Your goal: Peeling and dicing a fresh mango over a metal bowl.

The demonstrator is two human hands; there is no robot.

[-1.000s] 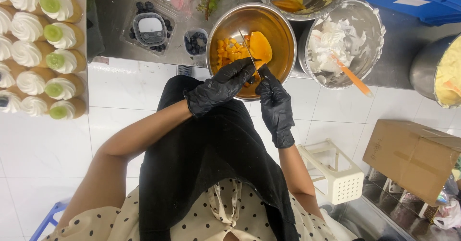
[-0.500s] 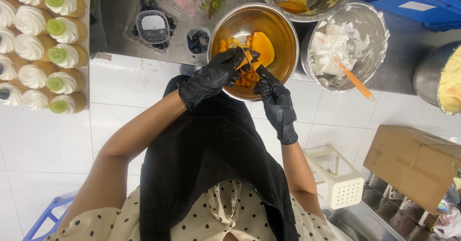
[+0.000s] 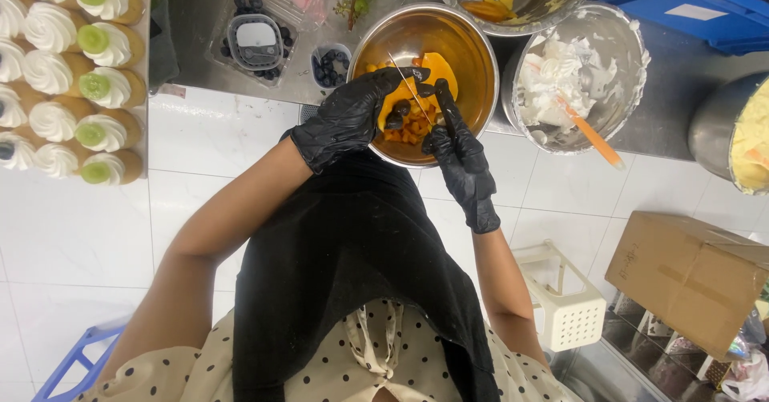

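Both my hands wear black gloves over a steel bowl (image 3: 465,38) on the steel counter. My left hand (image 3: 352,114) cups a piece of orange fruit (image 3: 399,98). My right hand (image 3: 456,158) grips a thin knife (image 3: 410,86) whose blade lies across the fruit. Small orange cubes (image 3: 407,132) lie in the bottom of the bowl, under my hands. Another slab of orange fruit (image 3: 442,70) rests inside the bowl beyond the knife.
A bowl of white cream (image 3: 577,74) with an orange spatula (image 3: 597,138) stands right of it. Blueberry containers (image 3: 252,42) sit to the left, cream-topped cups with green slices (image 3: 88,66) farther left. A cardboard box (image 3: 689,282) and white basket (image 3: 565,306) stand on the floor.
My left hand has lifted the fruit piece higher over the bowl, and my right hand has come up from the bowl's rim and set the knife across it.
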